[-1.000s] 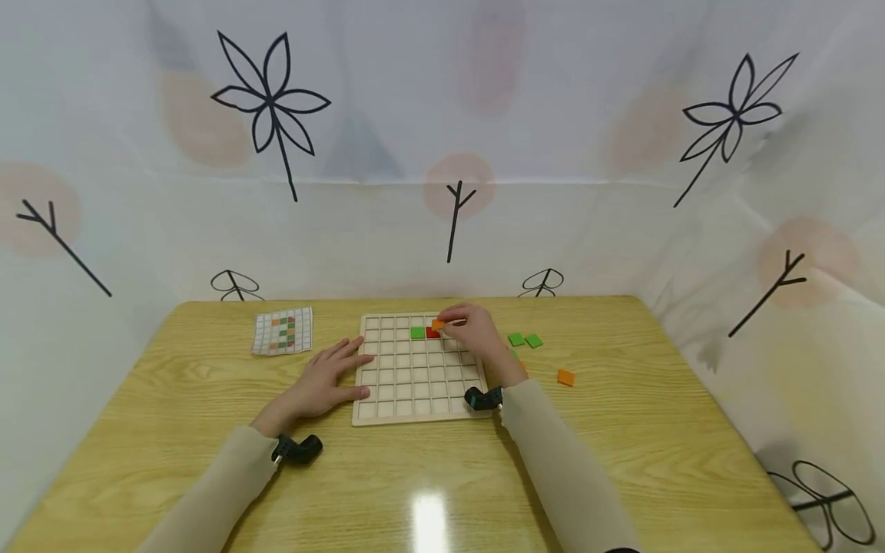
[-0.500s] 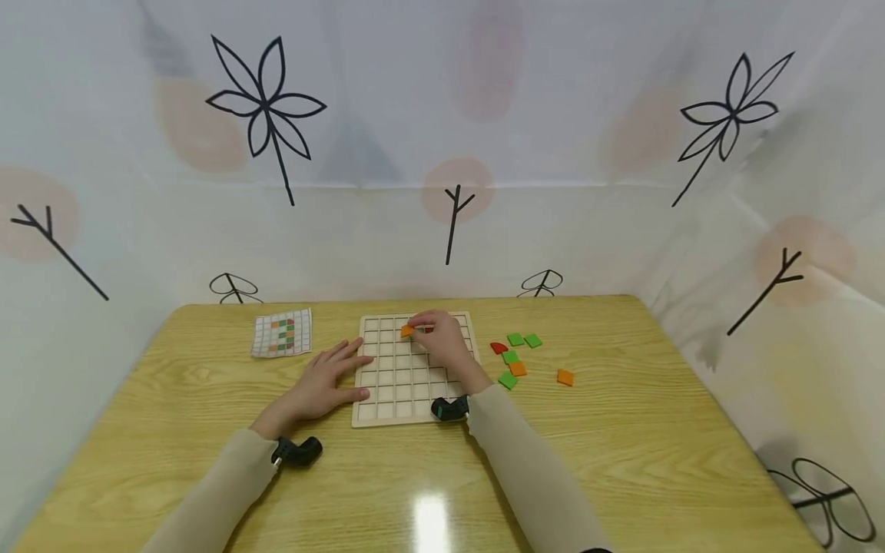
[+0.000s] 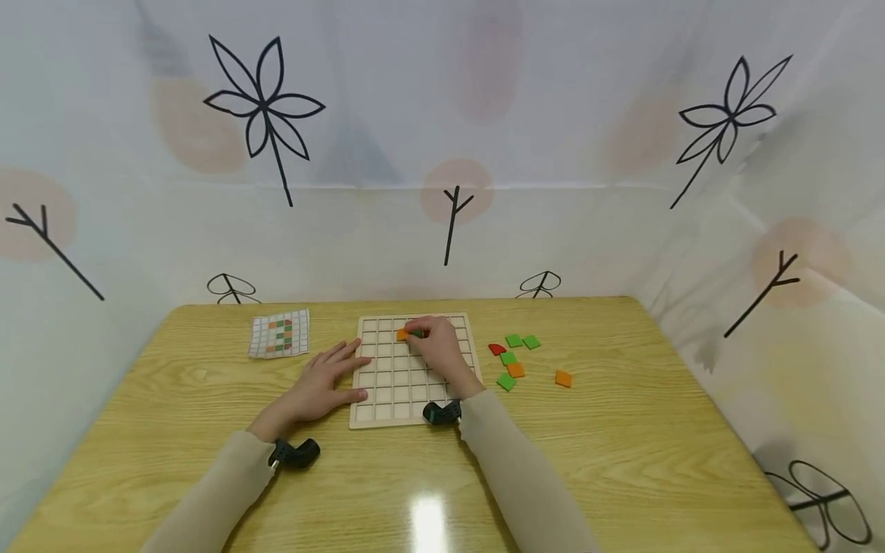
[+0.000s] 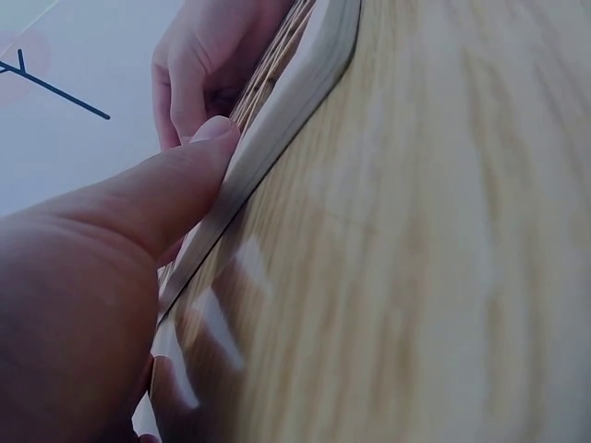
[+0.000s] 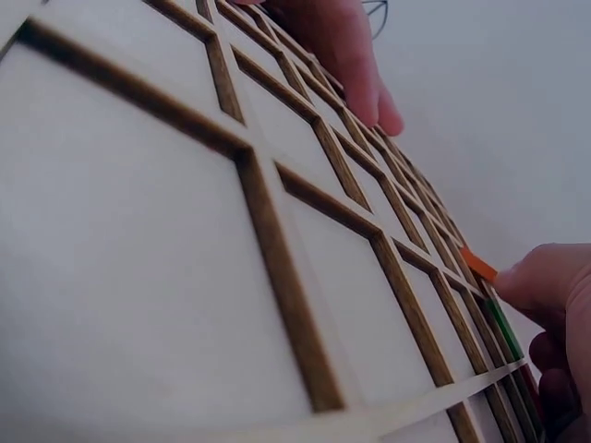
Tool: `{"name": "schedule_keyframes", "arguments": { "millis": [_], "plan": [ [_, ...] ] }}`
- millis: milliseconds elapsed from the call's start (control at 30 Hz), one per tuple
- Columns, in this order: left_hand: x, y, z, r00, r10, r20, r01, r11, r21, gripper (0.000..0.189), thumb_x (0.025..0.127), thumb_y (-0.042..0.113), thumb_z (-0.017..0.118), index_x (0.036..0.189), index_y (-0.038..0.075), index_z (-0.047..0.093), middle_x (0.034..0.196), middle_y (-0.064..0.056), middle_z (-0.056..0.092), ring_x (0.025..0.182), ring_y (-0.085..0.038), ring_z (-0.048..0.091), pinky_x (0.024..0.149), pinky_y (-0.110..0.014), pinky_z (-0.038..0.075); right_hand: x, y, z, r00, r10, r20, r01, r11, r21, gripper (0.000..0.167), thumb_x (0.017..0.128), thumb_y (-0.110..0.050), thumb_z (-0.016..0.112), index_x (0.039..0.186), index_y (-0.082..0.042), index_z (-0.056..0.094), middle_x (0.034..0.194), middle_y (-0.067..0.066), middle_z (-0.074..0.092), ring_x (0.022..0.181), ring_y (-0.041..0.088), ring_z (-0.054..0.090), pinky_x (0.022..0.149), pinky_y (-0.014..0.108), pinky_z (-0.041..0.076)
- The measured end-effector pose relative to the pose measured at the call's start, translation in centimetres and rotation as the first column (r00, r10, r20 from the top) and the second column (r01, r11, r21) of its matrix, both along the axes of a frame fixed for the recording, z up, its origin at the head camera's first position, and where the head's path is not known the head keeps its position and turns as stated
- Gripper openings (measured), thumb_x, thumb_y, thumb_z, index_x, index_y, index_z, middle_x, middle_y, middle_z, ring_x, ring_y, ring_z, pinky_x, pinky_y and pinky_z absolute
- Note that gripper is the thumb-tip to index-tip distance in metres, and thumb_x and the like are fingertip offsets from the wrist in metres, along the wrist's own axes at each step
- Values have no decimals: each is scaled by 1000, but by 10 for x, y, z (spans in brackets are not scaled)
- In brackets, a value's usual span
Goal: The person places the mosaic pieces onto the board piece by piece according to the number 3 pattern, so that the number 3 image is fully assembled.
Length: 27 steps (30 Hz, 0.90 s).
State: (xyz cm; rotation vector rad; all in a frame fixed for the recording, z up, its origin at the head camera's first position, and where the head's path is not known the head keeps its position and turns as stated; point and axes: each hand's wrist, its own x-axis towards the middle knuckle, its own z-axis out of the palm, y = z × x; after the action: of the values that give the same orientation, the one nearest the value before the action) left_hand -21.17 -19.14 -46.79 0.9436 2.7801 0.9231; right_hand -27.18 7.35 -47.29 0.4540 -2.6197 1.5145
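Note:
My right hand [image 3: 441, 352] pinches an orange square tile [image 3: 402, 336] over the upper part of a wooden grid board [image 3: 392, 378]. In the right wrist view the orange tile [image 5: 477, 265] is tilted, one edge at a cell, with the thumb against it. Right beside it, a green tile [image 5: 503, 328] lies in the grid, and a bit of red shows past that, mostly behind the fingers. My left hand [image 3: 319, 388] rests at the board's left edge with fingers spread. Its thumb [image 4: 189, 175] touches the board's rim in the left wrist view.
Right of the board lie loose tiles: a red rounded piece [image 3: 497, 349], several green squares [image 3: 514, 340] and two orange ones, one [image 3: 563, 379] farther right. A printed grid card [image 3: 280, 334] with coloured squares lies at the table's back left.
My right hand has moved left across the board with the orange tile, from beside the red piece to the cell left of the green one. The left hand has stayed in place.

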Motion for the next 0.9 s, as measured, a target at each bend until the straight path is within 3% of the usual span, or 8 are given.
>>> {"name": "schedule_keyframes", "arguments": {
  "millis": [267, 900],
  "plan": [
    [1, 0, 0, 1000, 6, 2, -6, 1000, -3, 62, 95, 43, 67, 147, 14, 51, 164, -12, 22, 150, -39, 12, 111, -69, 7, 0, -2, -3, 999, 21, -47, -19, 999, 43, 18, 94, -6, 69, 111, -4, 77, 124, 8, 67, 116, 26, 60, 87, 38, 52],
    [0, 0, -3, 1000, 8, -8, -8, 1000, -12, 63, 95, 45, 66, 148, 15, 51, 164, -12, 21, 150, -39, 13, 111, -68, 7, 1, -3, 0, 998, 31, -62, -28, 998, 56, 18, 95, -7, 68, 109, -4, 77, 123, 9, 67, 122, 29, 56, 96, 43, 49]
  ]
}}
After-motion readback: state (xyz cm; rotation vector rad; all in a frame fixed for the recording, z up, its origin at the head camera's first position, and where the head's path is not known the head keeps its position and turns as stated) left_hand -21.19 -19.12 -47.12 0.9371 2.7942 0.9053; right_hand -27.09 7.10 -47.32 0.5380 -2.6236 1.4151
